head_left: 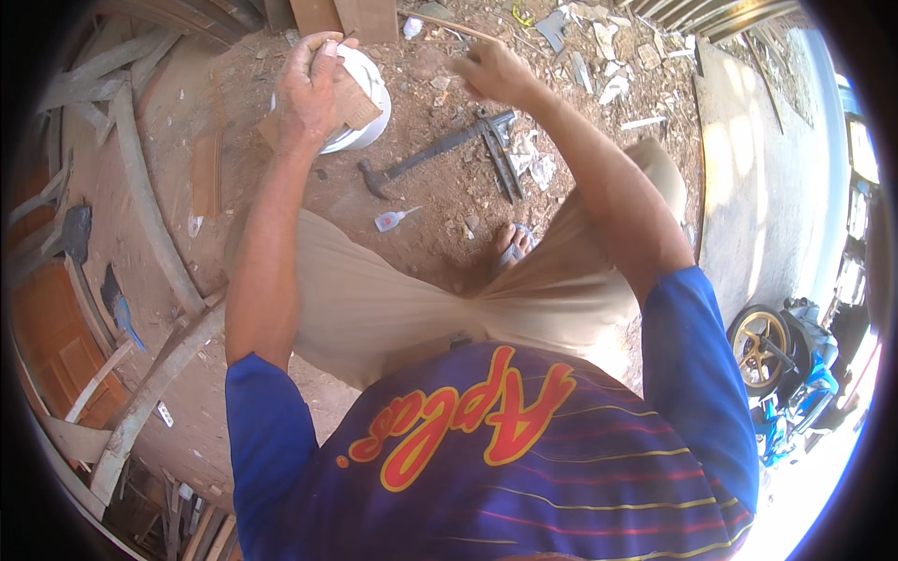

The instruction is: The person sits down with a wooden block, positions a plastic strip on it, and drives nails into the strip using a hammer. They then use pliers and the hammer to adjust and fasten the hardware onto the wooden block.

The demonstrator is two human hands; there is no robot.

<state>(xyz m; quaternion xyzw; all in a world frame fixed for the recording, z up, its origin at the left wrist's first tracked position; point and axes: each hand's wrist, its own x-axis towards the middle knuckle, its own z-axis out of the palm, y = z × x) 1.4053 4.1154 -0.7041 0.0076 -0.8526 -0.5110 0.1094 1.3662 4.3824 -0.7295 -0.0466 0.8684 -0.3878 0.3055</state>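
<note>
My left hand (309,84) is over a white round bucket (372,82) at the upper left, its thumb and fingers pressed together. A small dark tip pokes out by the fingertips; what it belongs to cannot be made out. Beside the hand, a brown piece of board (355,101) lies across the bucket. My right hand (496,75) is raised further right, its fingers curled and blurred, and what it holds, if anything, is hidden. Below it on the ground lies a claw hammer (426,157) with a dark handle. A small white bottle with a thin nozzle (391,221) lies nearer me.
A thin wooden stick (449,24) lies beyond my hands, its near end by the right hand. Dark metal strips (503,161) rest beside the hammer handle. Scraps litter the dirt (599,65). Timber frames (140,187) stand at left; a blue motorcycle (795,374) stands at right.
</note>
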